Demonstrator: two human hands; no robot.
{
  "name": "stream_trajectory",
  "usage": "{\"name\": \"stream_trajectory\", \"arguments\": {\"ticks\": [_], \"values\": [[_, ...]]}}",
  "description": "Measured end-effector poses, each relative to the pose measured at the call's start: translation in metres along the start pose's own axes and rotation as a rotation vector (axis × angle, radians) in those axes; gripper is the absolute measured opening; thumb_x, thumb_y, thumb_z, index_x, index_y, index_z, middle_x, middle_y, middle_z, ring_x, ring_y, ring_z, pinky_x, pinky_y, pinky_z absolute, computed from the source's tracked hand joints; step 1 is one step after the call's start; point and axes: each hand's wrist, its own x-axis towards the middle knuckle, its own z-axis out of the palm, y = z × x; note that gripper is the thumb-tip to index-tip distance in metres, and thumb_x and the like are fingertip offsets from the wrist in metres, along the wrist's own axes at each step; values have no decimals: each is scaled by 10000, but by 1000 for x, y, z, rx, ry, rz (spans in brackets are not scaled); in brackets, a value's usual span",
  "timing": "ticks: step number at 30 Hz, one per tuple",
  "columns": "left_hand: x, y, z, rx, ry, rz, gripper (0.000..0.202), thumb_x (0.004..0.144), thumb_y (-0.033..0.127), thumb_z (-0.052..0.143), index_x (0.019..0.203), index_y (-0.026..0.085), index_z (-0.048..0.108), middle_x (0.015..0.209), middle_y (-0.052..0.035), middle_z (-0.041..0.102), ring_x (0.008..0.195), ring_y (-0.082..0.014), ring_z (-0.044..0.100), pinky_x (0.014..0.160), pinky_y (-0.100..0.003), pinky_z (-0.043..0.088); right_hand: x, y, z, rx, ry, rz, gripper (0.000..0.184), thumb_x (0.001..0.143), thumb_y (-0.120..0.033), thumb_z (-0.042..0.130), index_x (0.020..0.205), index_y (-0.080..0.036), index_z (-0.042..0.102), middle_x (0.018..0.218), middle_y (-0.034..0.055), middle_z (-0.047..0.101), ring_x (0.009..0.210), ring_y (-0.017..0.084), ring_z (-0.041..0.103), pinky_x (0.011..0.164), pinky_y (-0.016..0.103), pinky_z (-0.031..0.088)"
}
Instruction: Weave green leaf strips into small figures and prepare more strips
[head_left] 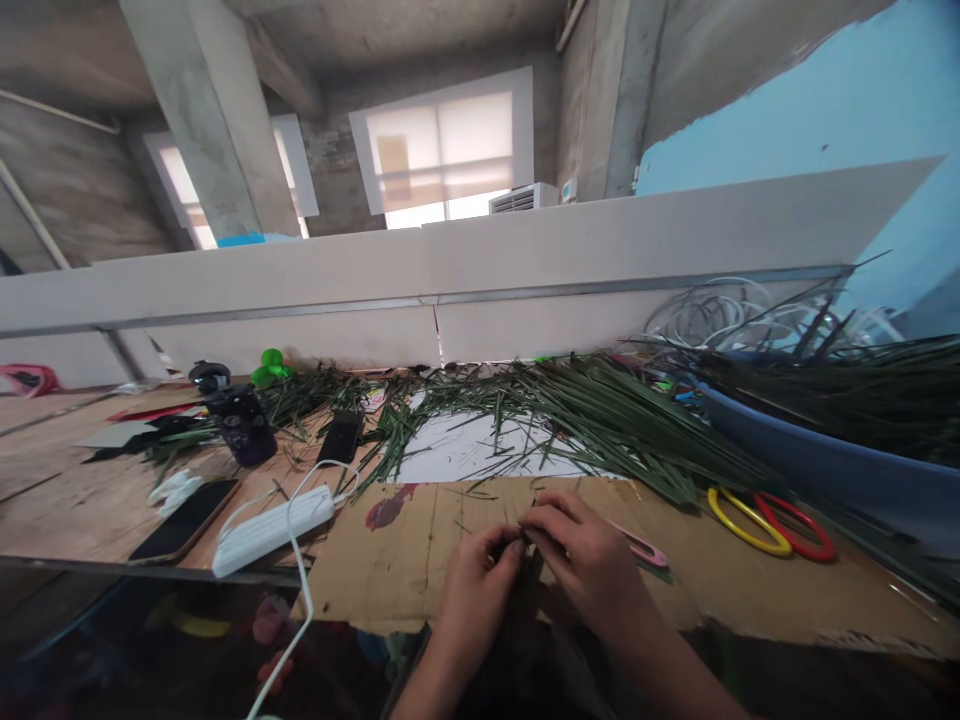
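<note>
My left hand point(480, 575) and my right hand point(574, 545) meet over the front of a brown cardboard sheet point(420, 540). Fingertips of both are pinched together around a small dark green leaf strip point(533, 568), mostly hidden by the fingers. A pink-handled tool point(645, 548) lies just right of my right hand, partly covered by it. Farther right are scissors with one yellow and one red handle loop point(802, 530). Behind the cardboard lies a thick bundle of long green leaves point(630, 420).
A blue tub point(817, 440) full of leaves stands at the right. Leaf scraps litter a white sheet point(442, 450). Leftward are a white power strip point(277, 528) with a cable over the table edge, a phone point(186, 520), another dark phone point(340, 440) and a dark tumbler point(241, 428).
</note>
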Motion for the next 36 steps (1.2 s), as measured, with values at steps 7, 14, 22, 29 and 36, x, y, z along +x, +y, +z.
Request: {"name": "stream_trajectory", "arguments": {"ticks": [7,14,22,29,36], "values": [[-1,8,3,-83,-55,-58,190,773,309,675,854,152,745,829,-56,730,827,-218,631,749,-281,481,2,1,3,132,10,57,231,919,-137,493,929,-226,706,1005,82,663,905,224,644,791,341,502],[0,2,3,-131,-12,-106,249,787,397,684,760,150,686,673,-3,605,669,-152,529,607,-233,403,1,2,-2,397,12,263,328,909,-253,552,1214,-255,673,1145,81,700,976,235,666,841,343,519],[1,3,2,-222,3,-155,343,724,485,733,670,167,616,616,23,533,612,-131,480,576,-228,376,0,1,-11,353,-129,294,157,899,-309,593,858,-230,723,862,36,716,846,229,657,765,319,470],[1,7,-4,-211,5,-141,244,715,378,733,824,160,741,739,-42,690,719,-183,588,682,-275,443,-3,0,-19,340,-181,281,140,902,-261,562,804,-219,653,840,21,649,833,214,602,750,311,416],[1,12,-6,-212,37,-149,178,648,303,763,747,156,748,714,-53,707,695,-188,610,667,-277,460,-7,-3,-22,449,-247,255,142,902,-252,571,789,-215,648,860,20,621,833,203,596,737,299,420]]}}
